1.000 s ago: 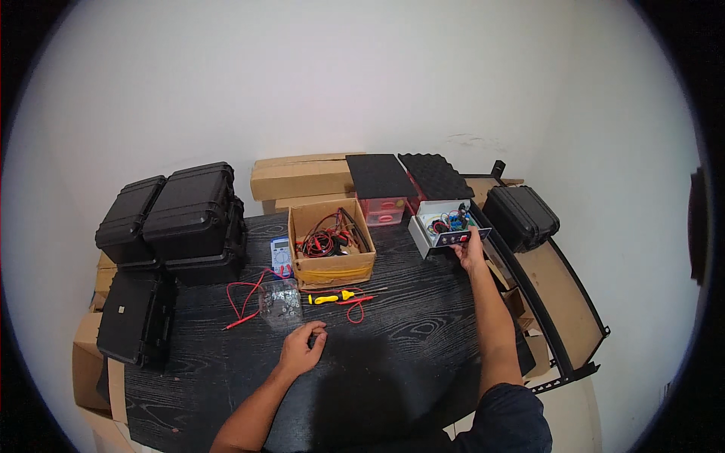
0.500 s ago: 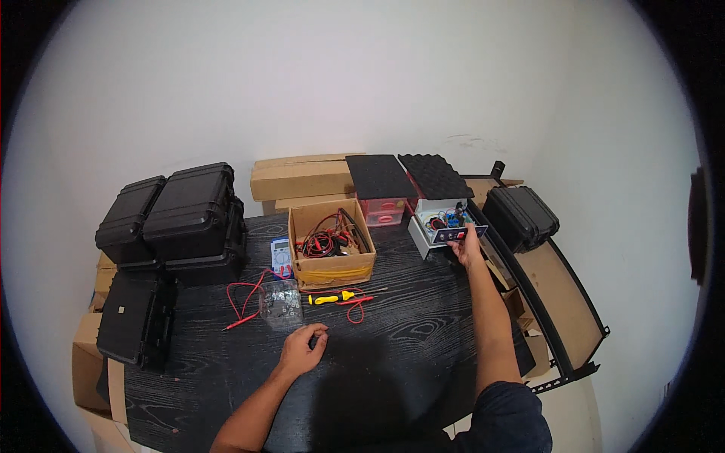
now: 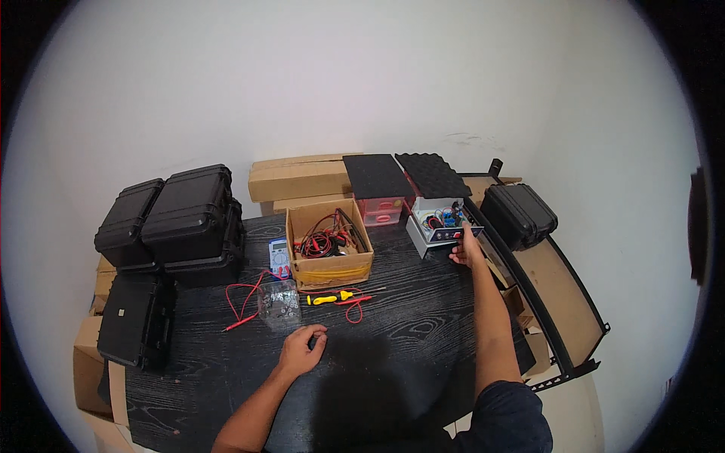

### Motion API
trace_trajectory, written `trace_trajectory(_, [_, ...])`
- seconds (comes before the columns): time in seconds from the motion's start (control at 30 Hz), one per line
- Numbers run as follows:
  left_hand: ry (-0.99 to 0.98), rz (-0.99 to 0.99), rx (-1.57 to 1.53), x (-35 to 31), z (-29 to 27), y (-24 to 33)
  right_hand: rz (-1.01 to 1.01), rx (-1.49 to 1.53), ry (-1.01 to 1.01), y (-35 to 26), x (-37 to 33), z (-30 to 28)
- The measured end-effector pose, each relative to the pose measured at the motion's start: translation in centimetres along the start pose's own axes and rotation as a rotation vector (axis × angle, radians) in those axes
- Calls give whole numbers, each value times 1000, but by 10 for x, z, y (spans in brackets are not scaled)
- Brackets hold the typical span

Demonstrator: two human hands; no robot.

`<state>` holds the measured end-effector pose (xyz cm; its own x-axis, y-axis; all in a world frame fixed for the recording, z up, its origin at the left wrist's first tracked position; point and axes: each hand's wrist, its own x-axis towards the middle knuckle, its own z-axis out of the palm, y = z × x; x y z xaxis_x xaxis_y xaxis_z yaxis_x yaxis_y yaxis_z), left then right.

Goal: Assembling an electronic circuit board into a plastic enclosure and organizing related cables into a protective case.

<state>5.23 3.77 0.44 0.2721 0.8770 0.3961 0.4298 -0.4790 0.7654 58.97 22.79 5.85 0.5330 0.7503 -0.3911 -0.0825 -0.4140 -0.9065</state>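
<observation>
– where's the open electronics box (image 3: 418, 239)?
– right of centre in the frame, its dark front panel (image 3: 442, 235) turned toward the lower edge. the right hand (image 3: 469, 251) touches that panel's right end, fingers partly curled; how firmly they grip, i can't tell.
– and the left hand (image 3: 303, 350)?
– lower centre, resting on the counter (image 3: 423, 359) half-open, nothing visible in it, well apart from the box.
– how would the box handle?
– stiff-shelled and fairly light, i'd guess, but delicate inside (all those exposed wires (image 3: 435, 223)). i'd take it low on both sides, fingers clear of the wiring.
</observation>
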Motion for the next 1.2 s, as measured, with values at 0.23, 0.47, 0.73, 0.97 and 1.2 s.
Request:
trace_trajectory(0.23, [-29,-78,18,-4,-3,0,-20,-95,58,2,-23,2])
trace_trajectory(0.47, [-30,17,47,-6,-3,-1,-761,-171,-183,75,-141,63])
trace_trajectory(0.73, [18,26,68,-1,-29,5,-886,-490,-411,134,-240,116])
trace_trajectory(0.97, [467,-283,1001,-7,-185,-10,-939,-545,-380,137,-238,111])
trace_trajectory(1.2, [312,-702,1308,-72,-232,-83,-935,-569,-396,136,-239,117])
